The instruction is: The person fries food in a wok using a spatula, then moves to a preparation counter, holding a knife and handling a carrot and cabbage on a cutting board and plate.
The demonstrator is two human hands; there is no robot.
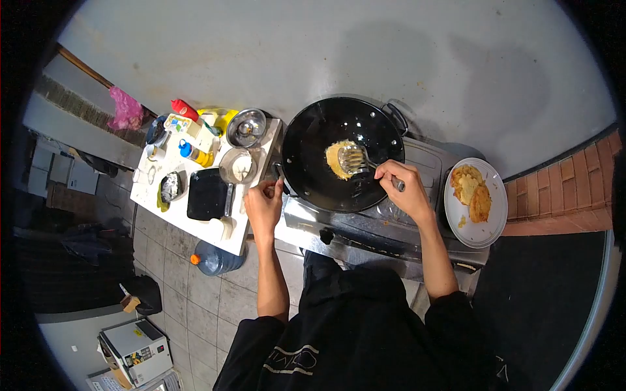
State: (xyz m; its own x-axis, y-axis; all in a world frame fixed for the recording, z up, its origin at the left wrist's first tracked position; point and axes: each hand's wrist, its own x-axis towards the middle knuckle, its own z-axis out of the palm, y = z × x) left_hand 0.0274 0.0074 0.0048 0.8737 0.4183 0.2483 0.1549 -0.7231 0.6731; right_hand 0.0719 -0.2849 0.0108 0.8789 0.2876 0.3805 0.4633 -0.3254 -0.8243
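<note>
One fried piece under one slotted turner

There is one wok on the stove, and inside it lies one fried piece, near the middle of the bottom. One plate is at the right end of the stove; it carries two browned pieces and a small crumb. On the white surface one counts two bowls along the right edge, a metal bowl at the far right corner and a clear bowl nearer, and one black tray towards the front edge.

The right hand is closed around the turner's handle. The fried piece lies to the left of this hand, partly covered by the turner's head. The left hand, its fingers bent together, is just beside the wok's left handle; whether it grips this handle, one cannot tell.
</note>
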